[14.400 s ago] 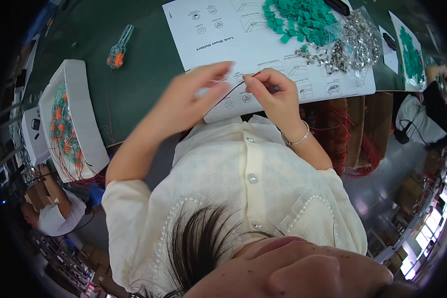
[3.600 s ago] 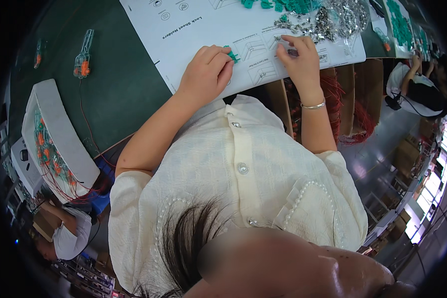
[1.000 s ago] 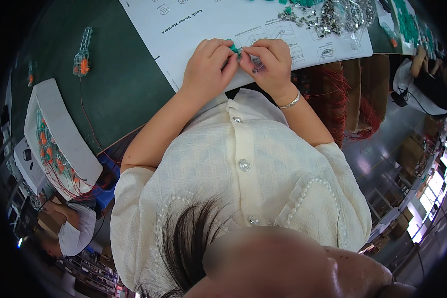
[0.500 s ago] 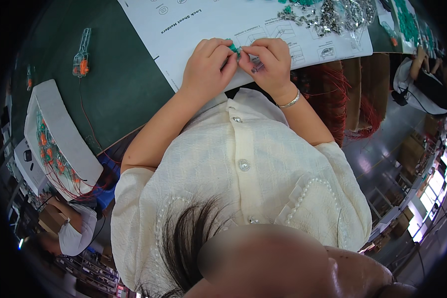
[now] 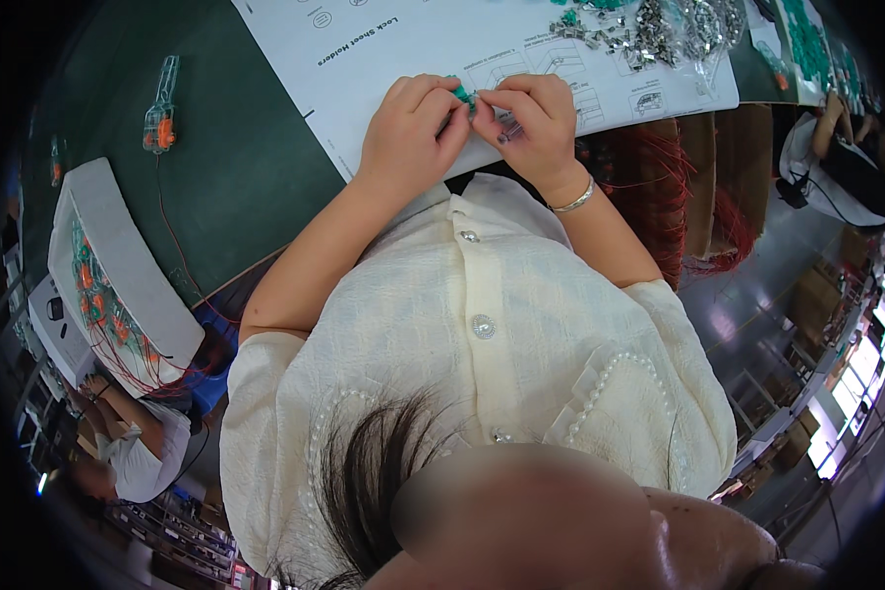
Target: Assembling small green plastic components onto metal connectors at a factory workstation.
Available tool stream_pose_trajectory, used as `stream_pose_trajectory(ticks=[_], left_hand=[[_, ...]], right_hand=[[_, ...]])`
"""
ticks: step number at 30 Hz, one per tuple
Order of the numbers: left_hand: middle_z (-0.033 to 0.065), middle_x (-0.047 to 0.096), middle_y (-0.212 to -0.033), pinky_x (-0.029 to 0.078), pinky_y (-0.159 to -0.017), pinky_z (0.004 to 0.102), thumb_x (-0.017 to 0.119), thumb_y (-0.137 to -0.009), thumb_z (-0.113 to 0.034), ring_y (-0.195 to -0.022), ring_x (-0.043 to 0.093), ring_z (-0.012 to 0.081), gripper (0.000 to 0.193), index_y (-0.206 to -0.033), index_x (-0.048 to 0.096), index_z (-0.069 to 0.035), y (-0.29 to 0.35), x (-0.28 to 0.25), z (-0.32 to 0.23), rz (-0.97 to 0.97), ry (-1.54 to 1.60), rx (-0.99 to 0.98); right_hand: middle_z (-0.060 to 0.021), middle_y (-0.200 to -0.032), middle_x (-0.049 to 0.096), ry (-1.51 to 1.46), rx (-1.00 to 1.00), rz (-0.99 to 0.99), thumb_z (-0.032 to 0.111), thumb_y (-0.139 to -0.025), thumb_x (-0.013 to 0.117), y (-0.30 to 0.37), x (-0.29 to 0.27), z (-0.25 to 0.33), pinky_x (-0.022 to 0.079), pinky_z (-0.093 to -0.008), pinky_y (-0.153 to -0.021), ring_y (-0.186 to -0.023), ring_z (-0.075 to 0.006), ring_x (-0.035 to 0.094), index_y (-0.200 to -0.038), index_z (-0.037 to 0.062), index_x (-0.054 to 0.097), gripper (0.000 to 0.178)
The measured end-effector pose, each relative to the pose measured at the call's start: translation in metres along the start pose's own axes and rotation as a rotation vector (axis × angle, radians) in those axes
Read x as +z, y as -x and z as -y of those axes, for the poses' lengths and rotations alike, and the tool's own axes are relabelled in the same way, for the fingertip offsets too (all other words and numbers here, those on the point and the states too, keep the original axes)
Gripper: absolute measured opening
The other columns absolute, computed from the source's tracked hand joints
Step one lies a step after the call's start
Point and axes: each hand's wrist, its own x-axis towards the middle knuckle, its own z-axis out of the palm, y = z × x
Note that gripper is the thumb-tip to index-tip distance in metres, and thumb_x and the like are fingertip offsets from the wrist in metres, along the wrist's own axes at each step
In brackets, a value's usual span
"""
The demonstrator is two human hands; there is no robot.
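Observation:
Over a white printed sheet (image 5: 364,74), my two hands meet with their fingertips together. My left hand (image 5: 413,136) is closed, pinching a small green plastic part (image 5: 458,90) between thumb and fingers. Close against it, my right hand (image 5: 533,128) is closed too, its thumb and forefinger at the right end of the green part. A small shiny metal piece (image 5: 509,130) shows under the curled fingers of that hand. What lies exactly between the fingertips is mostly hidden.
A pile of small metal pieces (image 5: 651,34) and green parts lies on the sheet, beside a clear bag (image 5: 708,39). Left on the green table (image 5: 236,118) is a clear-and-orange part (image 5: 161,123) with a wire. A white tray (image 5: 98,187) holds similar parts. Red wires (image 5: 664,187) hang at right.
My hands and the green part stay almost in place. At the lower left, another person has shifted their arms.

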Motion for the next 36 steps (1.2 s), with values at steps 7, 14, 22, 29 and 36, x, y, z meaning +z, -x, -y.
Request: stream_pose_trajectory(ticks=[7, 14, 22, 29, 36], left_hand=[[0.0092, 0.072, -0.106, 0.054, -0.078, 0.0370, 0.075, -0.084, -0.006, -0.091, 0.066, 0.0270, 0.009, -0.088, 0.066, -0.004, -0.0013, -0.0011, -0.0011, 0.009, -0.003, -0.008], [0.0091, 0.072, -0.106, 0.054, -0.079, 0.0370, 0.075, -0.084, -0.006, -0.091, 0.066, 0.0273, 0.009, -0.087, 0.067, -0.005, -0.0009, -0.0002, -0.0013, 0.004, -0.007, -0.006], [0.0093, 0.072, -0.107, 0.054, -0.079, 0.0364, 0.075, -0.084, -0.006, -0.092, 0.066, 0.0269, 0.009, -0.088, 0.067, -0.003, -0.0001, 0.0003, 0.0005, 0.002, -0.010, -0.001], [0.0098, 0.072, -0.108, 0.054, -0.081, 0.0364, 0.075, -0.084, -0.006, -0.093, 0.066, 0.0269, 0.011, -0.088, 0.066, -0.003, -0.0003, 0.0004, 0.0008, 0.001, -0.012, 0.002], [0.0072, 0.071, -0.108, 0.054, -0.079, 0.0361, 0.073, -0.085, 0.000, -0.092, 0.066, 0.0264, 0.029, -0.113, 0.072, -0.008, -0.0003, -0.0009, 0.0012, 0.010, -0.025, 0.074]], right_hand=[[0.0024, -0.089, 0.066, -0.006, -0.007, -0.002, 0.007, -0.065, 0.086, 0.0007, -0.0001, -0.0006, 0.043, -0.0344, -0.070, -0.078, -0.0188, 0.060, -0.090, 0.0145, 0.071, 0.030], [0.0029, -0.090, 0.066, -0.007, -0.020, -0.005, 0.008, -0.065, 0.087, 0.0016, 0.0010, -0.0021, 0.043, -0.0348, -0.070, -0.078, -0.0187, 0.060, -0.090, 0.0148, 0.071, 0.031], [0.0030, -0.091, 0.066, -0.019, -0.027, 0.035, 0.009, -0.065, 0.086, 0.0032, 0.0015, -0.0033, 0.043, -0.0350, -0.069, -0.078, -0.0188, 0.060, -0.090, 0.0152, 0.071, 0.030], [0.0026, -0.091, 0.065, -0.028, -0.057, 0.031, 0.009, -0.065, 0.085, 0.0023, 0.0024, -0.0031, 0.043, -0.0343, -0.068, -0.077, -0.0191, 0.060, -0.090, 0.0150, 0.071, 0.030], [0.0019, -0.090, 0.065, -0.024, -0.065, 0.029, 0.009, -0.065, 0.085, 0.0016, 0.0019, -0.0032, 0.044, -0.0347, -0.068, -0.075, -0.0197, 0.060, -0.088, 0.0136, 0.069, 0.029]])
